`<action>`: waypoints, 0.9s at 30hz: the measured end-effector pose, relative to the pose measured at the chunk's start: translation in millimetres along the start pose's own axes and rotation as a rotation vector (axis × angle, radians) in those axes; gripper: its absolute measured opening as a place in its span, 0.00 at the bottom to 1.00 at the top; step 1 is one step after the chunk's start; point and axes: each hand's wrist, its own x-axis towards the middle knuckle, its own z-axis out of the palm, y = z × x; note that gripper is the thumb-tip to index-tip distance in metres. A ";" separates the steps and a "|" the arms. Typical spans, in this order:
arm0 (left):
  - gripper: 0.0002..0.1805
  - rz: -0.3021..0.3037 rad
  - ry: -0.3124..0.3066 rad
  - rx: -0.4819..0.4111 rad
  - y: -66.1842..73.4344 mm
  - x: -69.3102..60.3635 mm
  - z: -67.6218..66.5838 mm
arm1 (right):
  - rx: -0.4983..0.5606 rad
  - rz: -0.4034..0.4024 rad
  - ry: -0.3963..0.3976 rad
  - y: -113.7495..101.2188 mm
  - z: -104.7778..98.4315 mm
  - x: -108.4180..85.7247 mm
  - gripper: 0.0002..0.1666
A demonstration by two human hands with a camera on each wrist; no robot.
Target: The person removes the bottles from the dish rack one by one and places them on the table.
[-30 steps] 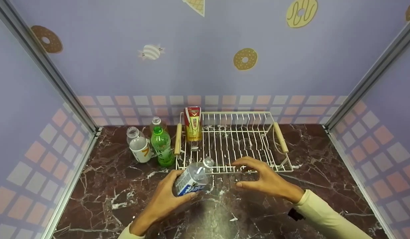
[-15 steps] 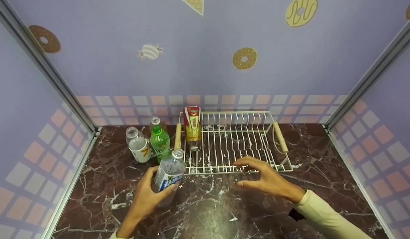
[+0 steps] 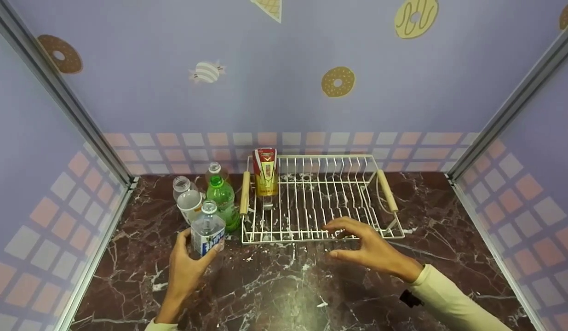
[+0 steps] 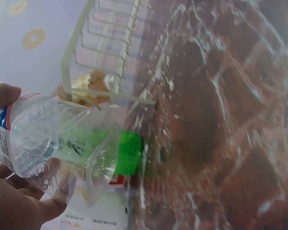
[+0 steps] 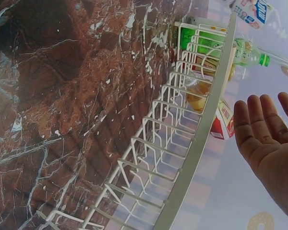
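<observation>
In the head view my left hand grips a clear plastic bottle with a blue-and-white label around its body. It is held upright, in front of a green bottle and a clear bottle with a white label. The left wrist view shows this clear bottle between thumb and fingers; whether its base touches the counter I cannot tell. My right hand hovers by the rack's front edge, fingers parted and holding nothing. Its fingers show in the right wrist view.
A white wire rack with wooden handles stands against the back wall. A red-and-gold container is upright at its left end. Another clear bottle is partly hidden behind the green one. Patterned walls bound the dark marbled counter.
My left hand has carried the clear bottle leftward, from the rack's front to the standing bottles, and it has gone from tilted to upright. My right hand has barely moved.
</observation>
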 end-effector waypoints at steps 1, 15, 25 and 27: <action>0.40 -0.008 0.008 -0.002 -2.8 1.1 -0.7 | -0.001 0.003 -0.001 0.1 -0.1 -0.2 0.33; 0.44 -0.087 0.033 -0.078 -35.4 17.6 -7.0 | -0.012 0.003 0.003 2.1 -0.9 -2.8 0.32; 0.45 -0.131 0.039 -0.132 -50.8 28.5 -8.2 | -0.031 0.024 0.014 1.0 -0.8 -3.5 0.32; 0.45 -0.128 0.046 -0.145 -53.0 30.0 -7.7 | -0.033 0.026 0.015 1.4 -1.1 -3.5 0.32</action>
